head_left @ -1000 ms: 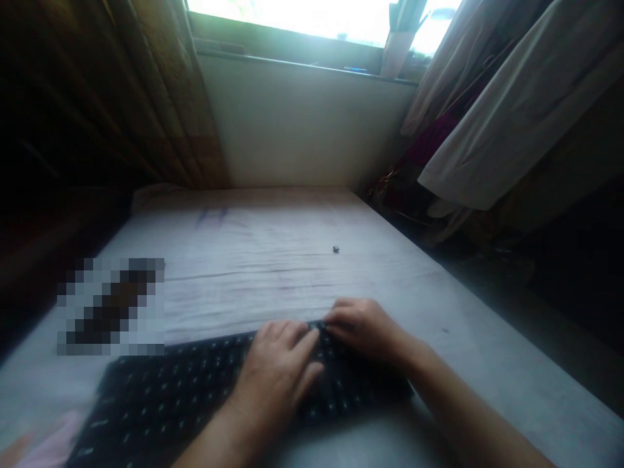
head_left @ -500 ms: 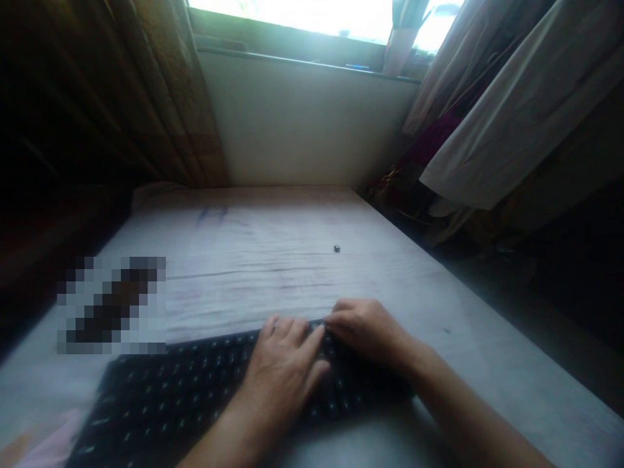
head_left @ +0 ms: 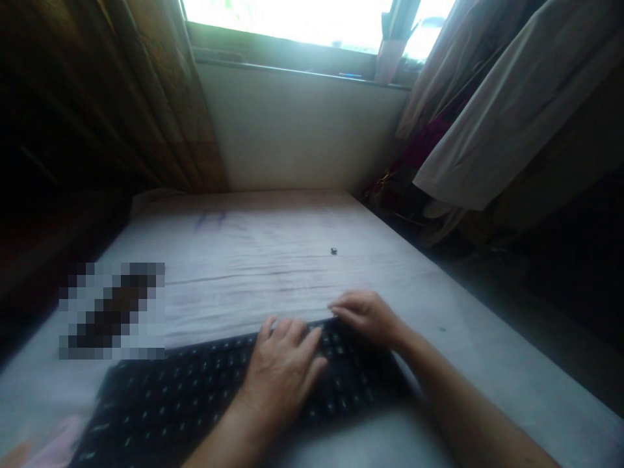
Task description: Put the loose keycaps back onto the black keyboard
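A black keyboard (head_left: 190, 383) lies at a slant across the cloth-covered surface, its pale key legends blurred. My left hand (head_left: 283, 361) rests flat over its middle keys, palm down, fingers stretched and slightly apart. At the keyboard's far edge, my right hand (head_left: 365, 312) is closed in a pinch, just over the upper right keys. Whatever its fingertips hold, if anything, is too small to make out. Beyond the hands, a tiny dark shiny piece (head_left: 334, 251) sits on the white cloth (head_left: 273, 260).
A pixelated dark patch (head_left: 112, 309) covers something on the left of the cloth. Curtains (head_left: 166, 97) hang at the left, and pale fabric (head_left: 468, 143) hangs at the right. A low wall (head_left: 297, 127) stands below the bright window (head_left: 287, 23). Pink cloth (head_left: 58, 445) shows at the lower left.
My right hand has lifted slightly and moved away from beside the left fingers, up past the keyboard's far edge. My left hand stays on the keys. The view has shifted a little.
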Tool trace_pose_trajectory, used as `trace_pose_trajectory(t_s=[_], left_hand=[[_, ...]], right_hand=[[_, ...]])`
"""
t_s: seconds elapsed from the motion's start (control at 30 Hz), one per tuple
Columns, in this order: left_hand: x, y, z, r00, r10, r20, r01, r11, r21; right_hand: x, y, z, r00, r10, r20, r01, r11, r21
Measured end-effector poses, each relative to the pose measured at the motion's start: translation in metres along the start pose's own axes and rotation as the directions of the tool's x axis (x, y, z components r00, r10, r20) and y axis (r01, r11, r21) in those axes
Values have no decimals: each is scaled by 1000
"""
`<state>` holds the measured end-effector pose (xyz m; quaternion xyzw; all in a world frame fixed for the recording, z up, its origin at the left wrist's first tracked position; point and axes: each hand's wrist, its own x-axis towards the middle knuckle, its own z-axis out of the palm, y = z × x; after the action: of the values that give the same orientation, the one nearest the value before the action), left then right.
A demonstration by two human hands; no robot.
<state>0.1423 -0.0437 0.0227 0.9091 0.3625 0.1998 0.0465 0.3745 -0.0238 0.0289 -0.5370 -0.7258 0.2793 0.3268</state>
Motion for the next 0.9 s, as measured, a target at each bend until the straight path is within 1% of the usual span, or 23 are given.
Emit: trace_pose_trajectory(t_s=[0.07,0.13,0.27,0.43,0.53,0.7,0.8,0.9], left_hand=[[-1,-1,1,1000,3,-9,-3,1000,-2],[-1,-2,2,1000,6,-3,-6,1000,-4],[-2,-3,3,1000,-2,-5,2,1000,-12],[-2,-4,5,998,17,-54,-18,1000,-15],[-2,-8,6,993,62,-101,-60,998,22],[-1,-17,13,968,152,-197,-131,984,116],[-1,-22,18,955,194,-225,-161,974,158],[0,-24,20,949,216,-230,-178,968,175]], right_hand=[[2,7,-3,994,73,-78,-70,997,41],[3,12,-4,986,128,-111,-123,991,56],[4,15,-3,968,219,-124,-211,975,76],[13,19,-8,957,264,-116,-264,964,19],[32,30,-16,947,289,-140,-300,952,-65],[77,63,-28,910,338,-241,-391,894,-221],[97,78,-29,899,348,-265,-416,866,-277],[107,85,-27,896,357,-264,-430,846,-314]])
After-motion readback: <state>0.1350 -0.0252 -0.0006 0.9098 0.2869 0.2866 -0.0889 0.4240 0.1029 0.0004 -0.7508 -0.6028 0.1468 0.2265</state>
